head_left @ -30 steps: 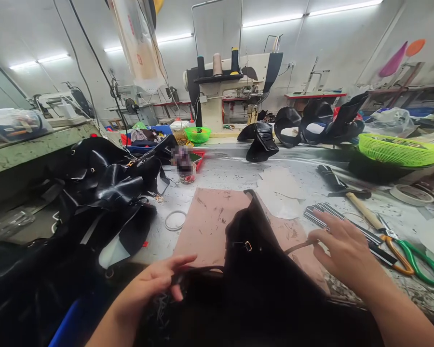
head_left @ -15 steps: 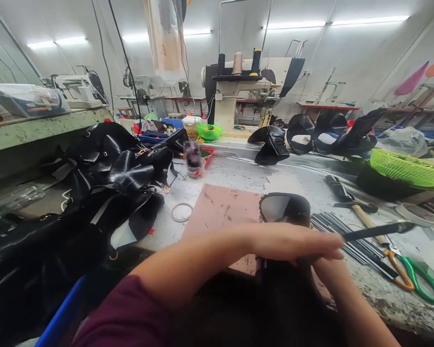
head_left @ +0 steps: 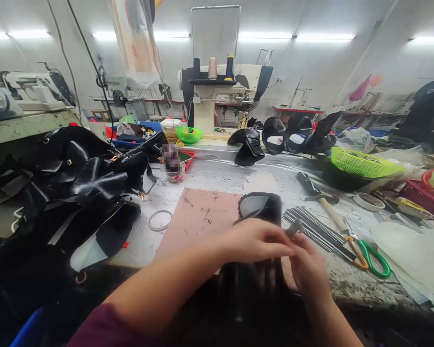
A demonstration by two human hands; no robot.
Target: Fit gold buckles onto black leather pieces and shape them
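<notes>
A glossy black leather boot piece (head_left: 238, 289) stands upright at the front edge of the bench, its scalloped, grey-lined top (head_left: 256, 206) facing me. My left hand (head_left: 255, 240) reaches across it from the left, thumb and fingers closing to the right. There its fingertips meet those of my right hand (head_left: 307, 265), whose fingers are bent. A short dark strap end (head_left: 294, 228) pokes out between the two sets of fingertips; the rest of it is hidden. Both hands are slightly blurred.
Under the boot lies a pink board (head_left: 202, 217). Black leather pieces (head_left: 94, 178) heap at left. Striped strips (head_left: 313, 226), a hammer (head_left: 332, 214) and green-and-orange-handled scissors (head_left: 372, 258) lie at right. Further back are a green basket (head_left: 365, 164) and a sewing machine (head_left: 220, 91).
The long dark strap that stuck out to the right now shows only as a short end at my fingertips. My hands have come together there, and the view has swung right.
</notes>
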